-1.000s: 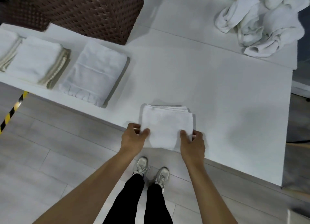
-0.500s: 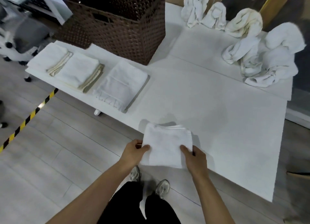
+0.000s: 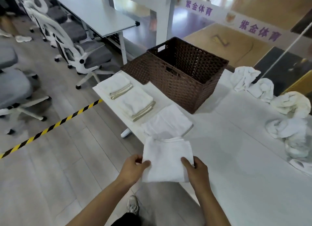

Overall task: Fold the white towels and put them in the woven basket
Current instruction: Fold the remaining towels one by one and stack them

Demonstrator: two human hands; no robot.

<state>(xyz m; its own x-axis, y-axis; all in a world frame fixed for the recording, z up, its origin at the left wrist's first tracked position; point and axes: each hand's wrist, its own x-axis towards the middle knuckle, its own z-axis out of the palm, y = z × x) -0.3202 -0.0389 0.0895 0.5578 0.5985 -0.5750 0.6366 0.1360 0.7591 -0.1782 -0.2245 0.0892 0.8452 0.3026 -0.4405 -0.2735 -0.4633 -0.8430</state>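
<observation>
A folded white towel (image 3: 167, 154) is held up off the white table (image 3: 236, 158), over its near edge. My left hand (image 3: 133, 169) grips the towel's near left corner and my right hand (image 3: 196, 170) grips its near right corner. Beyond it lie three folded towels in a row: one (image 3: 167, 121) just past the held towel, one (image 3: 136, 104) further left, one (image 3: 116, 85) at the table's far left end. The brown woven basket (image 3: 184, 87) stands behind them, open at the top; its inside looks dark and bare where visible.
Several crumpled white towels (image 3: 290, 117) are heaped along the table's right side. The basket's brown lid (image 3: 136, 70) lies flat left of the basket. White office chairs (image 3: 79, 56) and a yellow-black floor tape (image 3: 50, 127) are on the left, and a grey desk (image 3: 101, 16) stands behind.
Both hands have lifted the folded towel off the table and carried it leftward toward the row of folded towels. The head has tilted up, bringing the basket's opening and the room into view.
</observation>
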